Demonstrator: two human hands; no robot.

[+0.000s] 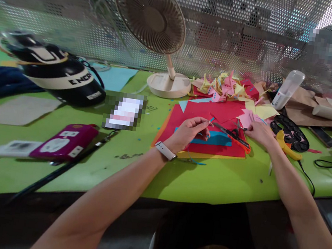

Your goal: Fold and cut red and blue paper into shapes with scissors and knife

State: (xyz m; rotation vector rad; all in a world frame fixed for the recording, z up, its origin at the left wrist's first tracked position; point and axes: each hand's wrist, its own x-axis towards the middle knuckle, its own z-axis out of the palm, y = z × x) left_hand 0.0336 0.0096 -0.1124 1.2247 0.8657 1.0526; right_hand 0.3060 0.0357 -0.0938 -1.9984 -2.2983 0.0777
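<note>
My left hand (194, 131), with a pale watch band on its wrist, pinches a small blue paper strip (212, 119) between thumb and forefinger. My right hand (260, 133) is closed at the right edge of the red paper (179, 116), its fingertips on a thin metal tool (241, 127) whose kind I cannot make out. Between the hands lies a pair of scissors (238, 139) with orange and black handles, tips toward my left hand. Under them is a blue paper piece (219, 139) on the red sheets. A thin blue strip (197, 162) lies near the front.
A fan (168, 85) and a pile of folded paper pieces (226, 87) stand behind. Left are a black bottle (67, 81), a phone (126, 110) and a purple power bank (66, 143). Right are a clear bottle (288, 90), a black palette (300, 137) and a yellow banana-shaped object (286, 146).
</note>
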